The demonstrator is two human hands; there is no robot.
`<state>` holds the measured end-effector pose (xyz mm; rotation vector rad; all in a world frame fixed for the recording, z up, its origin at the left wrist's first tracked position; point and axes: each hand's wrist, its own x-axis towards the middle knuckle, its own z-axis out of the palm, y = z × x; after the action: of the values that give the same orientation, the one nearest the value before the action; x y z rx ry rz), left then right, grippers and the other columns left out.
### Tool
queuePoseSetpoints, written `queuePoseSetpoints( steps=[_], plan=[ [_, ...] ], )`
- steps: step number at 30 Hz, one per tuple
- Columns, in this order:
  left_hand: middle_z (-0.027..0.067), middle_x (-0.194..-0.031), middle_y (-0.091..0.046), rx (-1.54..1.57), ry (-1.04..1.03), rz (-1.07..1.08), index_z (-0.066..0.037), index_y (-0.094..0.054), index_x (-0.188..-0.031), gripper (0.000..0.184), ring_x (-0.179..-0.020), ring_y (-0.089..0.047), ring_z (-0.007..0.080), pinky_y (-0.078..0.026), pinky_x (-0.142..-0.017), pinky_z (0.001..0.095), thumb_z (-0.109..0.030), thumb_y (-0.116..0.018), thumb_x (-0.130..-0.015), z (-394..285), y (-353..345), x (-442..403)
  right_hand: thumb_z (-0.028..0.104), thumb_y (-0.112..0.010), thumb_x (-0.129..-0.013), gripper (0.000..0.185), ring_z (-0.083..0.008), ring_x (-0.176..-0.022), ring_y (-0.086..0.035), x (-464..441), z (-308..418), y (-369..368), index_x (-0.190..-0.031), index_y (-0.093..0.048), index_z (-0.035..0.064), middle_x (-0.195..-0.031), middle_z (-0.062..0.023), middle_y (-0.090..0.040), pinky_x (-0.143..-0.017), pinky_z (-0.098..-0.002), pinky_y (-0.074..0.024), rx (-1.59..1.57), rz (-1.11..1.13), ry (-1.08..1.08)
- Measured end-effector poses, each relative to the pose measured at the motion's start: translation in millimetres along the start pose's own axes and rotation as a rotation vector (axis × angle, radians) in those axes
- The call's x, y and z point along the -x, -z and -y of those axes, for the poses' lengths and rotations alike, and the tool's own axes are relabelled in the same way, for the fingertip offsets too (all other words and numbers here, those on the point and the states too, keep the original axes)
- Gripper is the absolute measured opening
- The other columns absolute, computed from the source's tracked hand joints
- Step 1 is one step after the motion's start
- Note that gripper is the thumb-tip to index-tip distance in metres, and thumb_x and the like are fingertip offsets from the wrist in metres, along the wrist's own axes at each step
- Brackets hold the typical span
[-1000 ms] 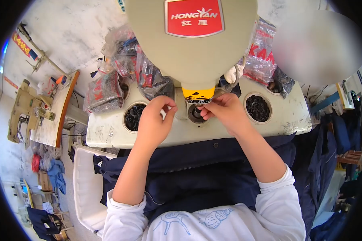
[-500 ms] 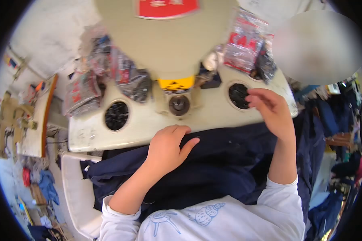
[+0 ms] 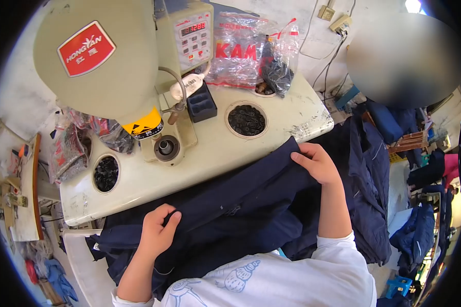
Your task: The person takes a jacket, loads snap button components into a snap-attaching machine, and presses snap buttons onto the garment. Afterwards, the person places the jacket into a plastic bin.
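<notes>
A navy blue garment (image 3: 230, 210) stretches between my hands along the front edge of the white machine table. My right hand (image 3: 317, 162) pinches its upper right corner between thumb and fingers. At the other end, my left hand (image 3: 159, 230) is closed on the garment's edge, with the fingertips partly hidden. Small light marks show on the cloth between the hands. Beyond the garment stands a cream press machine (image 3: 97, 56) with a red label. Its round lower die (image 3: 166, 148) sits on the table, apart from both hands.
Two round wells hold dark snap parts, a right well (image 3: 247, 120) and a left well (image 3: 106, 174). Behind them are plastic bags (image 3: 235, 53), a small black tray (image 3: 202, 105) and a control box (image 3: 193, 38). More dark garments (image 3: 369, 189) hang at the right.
My right hand has left the right well and now grips the garment's corner. My left hand has moved left along the cloth and closed on it. The view has turned rightward.
</notes>
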<state>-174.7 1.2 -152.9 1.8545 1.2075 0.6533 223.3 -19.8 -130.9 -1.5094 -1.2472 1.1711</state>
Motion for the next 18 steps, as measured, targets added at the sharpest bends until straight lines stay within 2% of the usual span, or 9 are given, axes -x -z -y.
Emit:
queuePoseSetpoints(
  steps=[1, 3, 4, 7, 9, 11, 14, 17, 18],
  plan=[
    [0.0120, -0.065, -0.054, -0.001, 0.036, 0.101, 0.000, -0.057, -0.080, 0.013, -0.055, -0.049, 0.0218, -0.039, -0.055, 0.0291, -0.013, -0.061, -0.083, 3, 7, 4, 0.011, -0.060, -0.089, 0.014, -0.0042, -0.072, -0.049, 0, 13, -13, -0.089, -0.064, -0.0020, -0.080, 0.0022, -0.060, -0.065, -0.0219, -0.0421, -0.040, -0.006, 0.011],
    [0.0129, -0.064, -0.053, -0.002, 0.113, 0.299, 0.000, -0.056, -0.079, 0.016, -0.055, -0.049, 0.0217, -0.039, -0.054, 0.0299, -0.014, -0.062, -0.082, 7, 23, 10, 0.010, -0.058, -0.089, 0.013, -0.0045, -0.067, -0.043, -9, 20, -29, -0.084, -0.059, -0.0018, -0.072, 0.0025, -0.055, -0.060, -0.0235, -0.0386, 0.082, 0.073, 0.176],
    [0.0128, -0.070, -0.058, -0.217, 0.178, 0.529, -0.002, -0.060, -0.087, 0.018, -0.061, -0.055, 0.0225, -0.044, -0.058, 0.0303, -0.018, -0.065, -0.080, 7, 35, 4, 0.009, -0.057, -0.089, 0.016, -0.0090, -0.063, -0.039, -9, 33, -36, -0.078, -0.054, -0.0021, -0.066, -0.0023, -0.049, -0.058, -0.0265, -0.0363, 0.194, 0.104, 0.218],
    [0.0084, -0.081, -0.063, -0.215, -0.085, 0.339, -0.002, -0.061, -0.100, 0.025, -0.070, -0.061, 0.0181, -0.050, -0.065, 0.0283, -0.016, -0.067, -0.080, -31, 33, -13, 0.009, -0.057, -0.088, 0.018, -0.0141, -0.061, -0.037, -25, 53, -61, -0.076, -0.050, -0.0027, -0.064, -0.0081, -0.044, -0.057, -0.0290, -0.0353, 0.283, 0.106, 0.308],
    [0.0111, -0.092, -0.066, -0.138, -0.340, 0.080, -0.002, -0.058, -0.115, 0.038, -0.081, -0.066, 0.0232, -0.052, -0.077, 0.0304, -0.020, -0.067, -0.082, -42, 5, -36, 0.009, -0.057, -0.087, 0.021, -0.0184, -0.060, -0.037, -34, 64, -75, -0.074, -0.047, -0.0035, -0.064, -0.0119, -0.040, -0.057, -0.0320, -0.0357, 0.345, 0.161, 0.324],
    [0.0135, -0.080, -0.062, 0.155, -0.407, -0.229, 0.001, -0.058, -0.101, 0.032, -0.072, -0.061, 0.0233, -0.049, -0.066, 0.0314, -0.025, -0.065, -0.085, -44, -39, -66, 0.010, -0.057, -0.087, 0.022, -0.0196, -0.060, -0.037, -38, 76, -89, -0.074, -0.046, -0.0037, -0.063, -0.0128, -0.040, -0.057, -0.0335, -0.0362, 0.401, 0.234, 0.317],
    [0.0124, -0.071, -0.058, 0.395, -0.078, -0.148, 0.003, -0.055, -0.092, 0.019, -0.061, -0.054, 0.0182, -0.044, -0.057, 0.0299, -0.016, -0.059, -0.089, -50, -50, -83, 0.012, -0.058, -0.086, 0.019, -0.0244, -0.060, -0.045, -49, 83, -107, -0.077, -0.052, -0.0035, -0.066, -0.0158, -0.049, -0.059, -0.0352, -0.0392, 0.451, 0.280, 0.393],
    [0.0011, -0.062, -0.050, 0.314, -0.136, -0.372, -0.001, -0.053, -0.085, 0.012, -0.057, -0.040, 0.0045, -0.033, -0.051, 0.0223, -0.011, -0.056, -0.092, -45, -50, -69, 0.015, -0.061, -0.084, 0.018, -0.0248, -0.066, -0.054, -64, 80, -124, -0.087, -0.059, -0.0028, -0.075, -0.0159, -0.058, -0.063, -0.0336, -0.0431, 0.381, 0.330, 0.351],
    [0.0014, -0.061, -0.051, 0.347, -0.078, -0.400, 0.000, -0.053, -0.085, 0.012, -0.055, -0.041, 0.0052, -0.034, -0.050, 0.0225, -0.010, -0.055, -0.092, -44, -48, -65, 0.015, -0.062, -0.084, 0.019, -0.0247, -0.067, -0.055, -67, 81, -132, -0.088, -0.060, -0.0027, -0.076, -0.0155, -0.060, -0.063, -0.0333, -0.0435, 0.375, 0.342, 0.345]
  ],
)
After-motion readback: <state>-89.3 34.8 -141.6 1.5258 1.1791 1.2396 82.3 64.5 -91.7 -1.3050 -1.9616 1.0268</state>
